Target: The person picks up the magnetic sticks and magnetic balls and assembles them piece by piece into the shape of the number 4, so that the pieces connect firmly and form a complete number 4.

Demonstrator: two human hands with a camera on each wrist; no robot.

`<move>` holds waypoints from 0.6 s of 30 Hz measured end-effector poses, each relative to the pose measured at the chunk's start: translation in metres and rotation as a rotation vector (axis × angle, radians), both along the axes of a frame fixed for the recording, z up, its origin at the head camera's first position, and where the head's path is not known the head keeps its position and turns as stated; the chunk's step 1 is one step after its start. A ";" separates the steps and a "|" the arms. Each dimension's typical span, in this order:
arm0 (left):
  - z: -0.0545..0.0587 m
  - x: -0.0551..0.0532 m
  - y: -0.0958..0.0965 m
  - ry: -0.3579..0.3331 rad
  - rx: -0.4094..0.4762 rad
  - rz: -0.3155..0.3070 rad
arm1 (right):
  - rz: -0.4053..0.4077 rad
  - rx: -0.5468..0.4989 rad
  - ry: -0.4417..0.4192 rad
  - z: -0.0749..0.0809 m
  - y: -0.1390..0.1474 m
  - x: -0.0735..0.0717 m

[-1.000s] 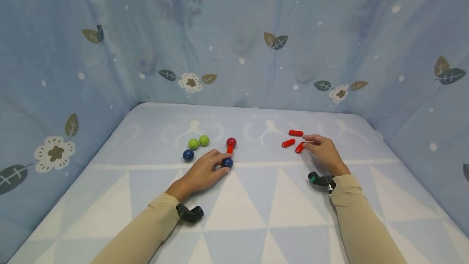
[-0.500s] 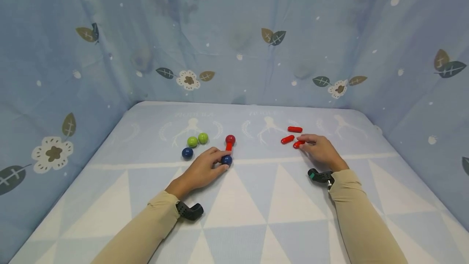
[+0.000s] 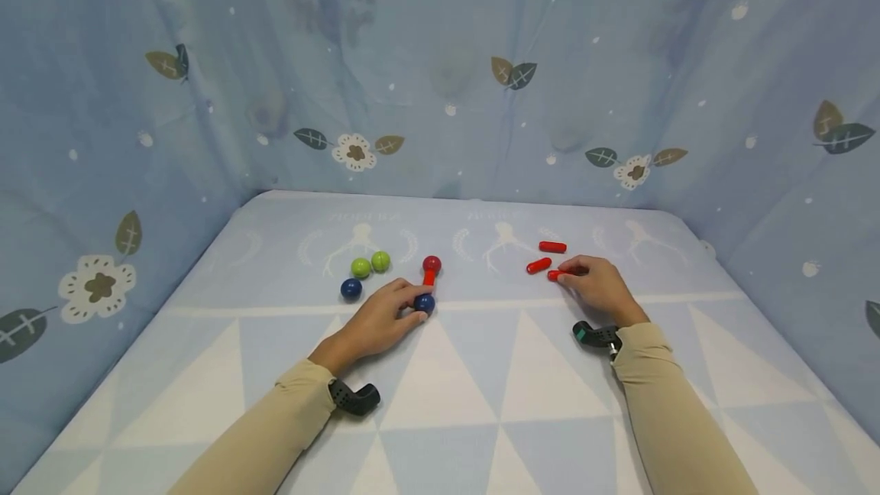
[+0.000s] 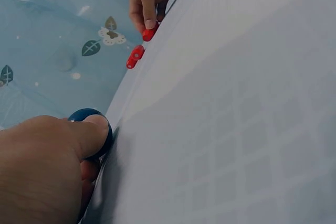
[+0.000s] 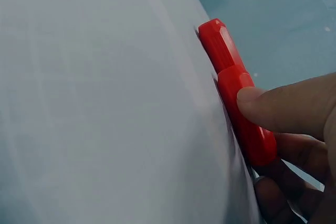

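Note:
My left hand (image 3: pixel 378 319) pinches a dark blue ball (image 3: pixel 425 304) between thumb and fingers. From that ball a short red rod (image 3: pixel 429 278) runs away from me to a red ball (image 3: pixel 431 263), all in one line on the table. In the left wrist view the thumb presses on the blue ball (image 4: pixel 90 115). Over at the right, my right hand (image 3: pixel 600 285) grips another short red rod (image 3: pixel 553 276), partly hidden by the fingers. The right wrist view shows the thumb across the side of this rod (image 5: pixel 244 121), with a second rod (image 5: pixel 219 43) beyond its end.
Two more loose red rods (image 3: pixel 539 266) lie just beyond the right hand. Left of the left hand are two green balls (image 3: pixel 360 267) and a second blue ball (image 3: pixel 351 289). A patterned curtain (image 3: pixel 440 98) stands behind the table's far edge (image 3: pixel 474 200).
My right hand has closed further over its red rod, which has turned from slanted to nearly level and shifted slightly left. The left hand stays on the blue ball.

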State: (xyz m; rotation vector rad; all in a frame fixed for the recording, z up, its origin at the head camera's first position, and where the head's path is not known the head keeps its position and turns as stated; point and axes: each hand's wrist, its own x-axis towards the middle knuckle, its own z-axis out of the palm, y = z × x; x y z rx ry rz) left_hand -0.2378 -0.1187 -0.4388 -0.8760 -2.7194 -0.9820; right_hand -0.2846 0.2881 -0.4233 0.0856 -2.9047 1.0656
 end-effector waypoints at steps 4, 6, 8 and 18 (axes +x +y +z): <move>0.003 0.000 0.001 0.012 -0.014 -0.010 | 0.001 0.009 0.007 0.000 0.001 0.000; 0.004 0.001 0.002 0.007 -0.014 -0.008 | 0.007 0.004 0.012 0.000 0.002 0.000; 0.005 0.002 0.002 -0.005 -0.008 0.003 | 0.023 -0.003 0.019 0.001 0.002 -0.001; 0.004 0.000 0.006 -0.027 -0.013 0.024 | 0.007 -0.112 -0.065 0.005 0.014 -0.003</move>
